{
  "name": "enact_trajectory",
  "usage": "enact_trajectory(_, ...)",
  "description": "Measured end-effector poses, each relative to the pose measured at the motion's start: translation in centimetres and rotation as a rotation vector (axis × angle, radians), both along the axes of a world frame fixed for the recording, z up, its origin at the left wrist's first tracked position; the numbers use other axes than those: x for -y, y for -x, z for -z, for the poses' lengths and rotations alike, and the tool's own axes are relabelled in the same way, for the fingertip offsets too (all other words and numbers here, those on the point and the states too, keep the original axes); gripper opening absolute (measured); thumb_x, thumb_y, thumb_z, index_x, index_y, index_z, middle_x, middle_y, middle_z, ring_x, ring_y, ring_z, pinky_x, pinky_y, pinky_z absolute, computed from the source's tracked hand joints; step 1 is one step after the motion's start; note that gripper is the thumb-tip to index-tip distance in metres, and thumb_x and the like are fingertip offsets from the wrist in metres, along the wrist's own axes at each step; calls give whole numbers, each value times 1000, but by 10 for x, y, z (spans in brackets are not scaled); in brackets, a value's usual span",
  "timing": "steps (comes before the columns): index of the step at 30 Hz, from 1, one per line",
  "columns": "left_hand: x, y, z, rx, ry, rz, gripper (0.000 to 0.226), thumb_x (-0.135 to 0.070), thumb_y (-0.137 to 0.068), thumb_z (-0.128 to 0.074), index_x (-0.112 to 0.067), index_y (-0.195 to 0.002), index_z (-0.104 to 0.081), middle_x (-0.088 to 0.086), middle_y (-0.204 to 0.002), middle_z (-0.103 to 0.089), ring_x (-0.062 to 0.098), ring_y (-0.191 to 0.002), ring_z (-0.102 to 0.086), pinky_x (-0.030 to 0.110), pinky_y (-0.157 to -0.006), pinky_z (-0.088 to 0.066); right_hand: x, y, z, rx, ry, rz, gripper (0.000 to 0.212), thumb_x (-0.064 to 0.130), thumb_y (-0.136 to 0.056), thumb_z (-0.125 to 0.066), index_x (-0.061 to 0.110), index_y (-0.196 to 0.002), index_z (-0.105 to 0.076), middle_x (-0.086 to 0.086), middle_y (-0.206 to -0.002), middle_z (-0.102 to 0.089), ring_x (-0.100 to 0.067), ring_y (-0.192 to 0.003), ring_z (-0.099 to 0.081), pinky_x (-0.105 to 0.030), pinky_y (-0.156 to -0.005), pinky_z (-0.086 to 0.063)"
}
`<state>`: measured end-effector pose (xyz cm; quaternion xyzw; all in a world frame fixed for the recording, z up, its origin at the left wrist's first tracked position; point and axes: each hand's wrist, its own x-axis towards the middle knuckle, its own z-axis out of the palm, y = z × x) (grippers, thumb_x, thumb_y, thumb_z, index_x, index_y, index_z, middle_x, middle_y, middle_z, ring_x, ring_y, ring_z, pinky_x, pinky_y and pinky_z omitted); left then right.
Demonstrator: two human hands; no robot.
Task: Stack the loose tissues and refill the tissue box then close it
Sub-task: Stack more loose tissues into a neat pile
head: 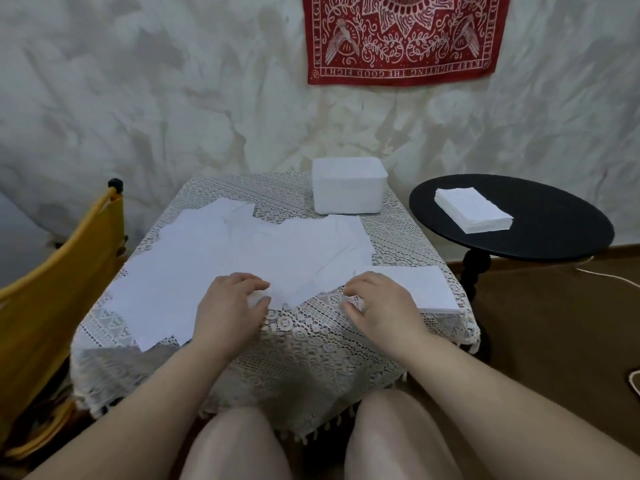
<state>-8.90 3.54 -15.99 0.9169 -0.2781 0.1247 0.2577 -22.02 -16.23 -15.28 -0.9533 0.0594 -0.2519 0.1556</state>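
Both the left hand (231, 299) and right hand (377, 301) pinch one loose tissue (298, 289) between them, so lift it flat onto the small stack (426, 287) just beside the right hand.

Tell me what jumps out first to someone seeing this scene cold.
The spread of loose tissues across the lace-covered table strikes first, with the left hand and right hand at its near edge, fingers curled on the sheets. Behind them at the far edge stands the white tissue box. A neat tissue stack sits on the black round side table to the right, beneath a red wall hanging.
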Motion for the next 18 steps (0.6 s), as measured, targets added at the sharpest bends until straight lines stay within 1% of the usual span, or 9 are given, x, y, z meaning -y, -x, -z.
enact_trajectory(1,-6,-6,0,-1,-6,-11,23,-28,-86,-63,-25,-107,-70,-8,-117,-62,17,-114,-47,30,-91,-40,-7,-8,-1,-35,-14,-14,24,27,-90,-60,10,-105,-68,-3,-110,-64,-21,-105,-57,-33,-88,-46)
enact_trajectory(3,-15,-14,1,-1,-26,-12,24,-28,-86,-62,-24,-109,-70,-8,-119,-63,17,-115,-48,30,-93,-40,-20,-23,-2,-80,-35,-50,30,31,-93,-55,12,-114,-65,-1,-119,-60,-18,-112,-53,-30,-94,-41)
enact_trajectory(6,-22,-19,7,-30,-63,9,27,-32,-89,-59,-24,-113,-68,-11,-123,-60,14,-116,-48,27,-93,-38,-35,-46,-2,-129,-75,-81,33,34,-93,-55,14,-118,-61,1,-124,-57,-16,-115,-51,-28,-95,-38)
enact_trajectory(9,-24,-19,14,-14,-62,16,28,-37,-90,-56,-28,-114,-67,-14,-123,-59,12,-115,-48,26,-92,-38,-45,-67,0,-156,-90,-66,35,37,-92,-56,15,-119,-59,1,-123,-56,-15,-112,-52,-26,-91,-37)
enact_trajectory(14,-25,-23,16,-15,-43,15,35,-43,-87,-57,-30,-120,-62,-16,-128,-54,10,-118,-43,25,-94,-36,-50,-86,8,-235,-74,-28,37,44,-88,-58,19,-116,-60,2,-116,-57,-15,-106,-52,-27,-85,-39)
enact_trajectory(18,-27,-26,18,-41,0,-13,48,-46,-81,-64,-28,-125,-58,-13,-133,-49,12,-124,-38,28,-99,-34,-49,-89,10,-201,-86,-13,27,38,-90,-57,20,-108,-65,3,-109,-59,-15,-100,-54,-28,-82,-42)
